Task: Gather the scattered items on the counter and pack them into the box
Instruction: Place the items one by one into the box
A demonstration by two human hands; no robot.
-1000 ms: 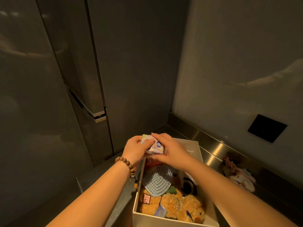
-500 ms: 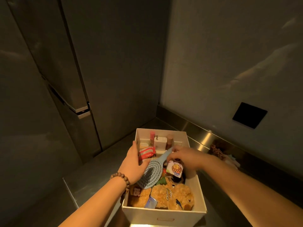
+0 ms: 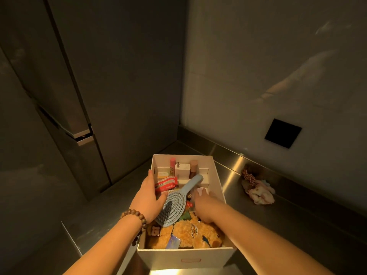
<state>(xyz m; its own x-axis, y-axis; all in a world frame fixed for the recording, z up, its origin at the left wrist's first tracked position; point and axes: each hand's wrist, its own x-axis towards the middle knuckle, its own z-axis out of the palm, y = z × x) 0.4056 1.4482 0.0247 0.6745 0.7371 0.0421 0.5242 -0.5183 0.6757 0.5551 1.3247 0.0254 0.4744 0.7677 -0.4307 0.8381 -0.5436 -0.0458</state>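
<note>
I see the white cardboard box standing on the steel counter, packed with an orange plush bear, small bottles and cartons at the far end, and a red wrapped packet. My left hand, beaded bracelet on the wrist, holds the blue oval hairbrush by its head, tilted over the contents. My right hand reaches down inside; I cannot tell whether its fingers grip anything. A bundle of pale scrunchies lies on the counter right of the box.
</note>
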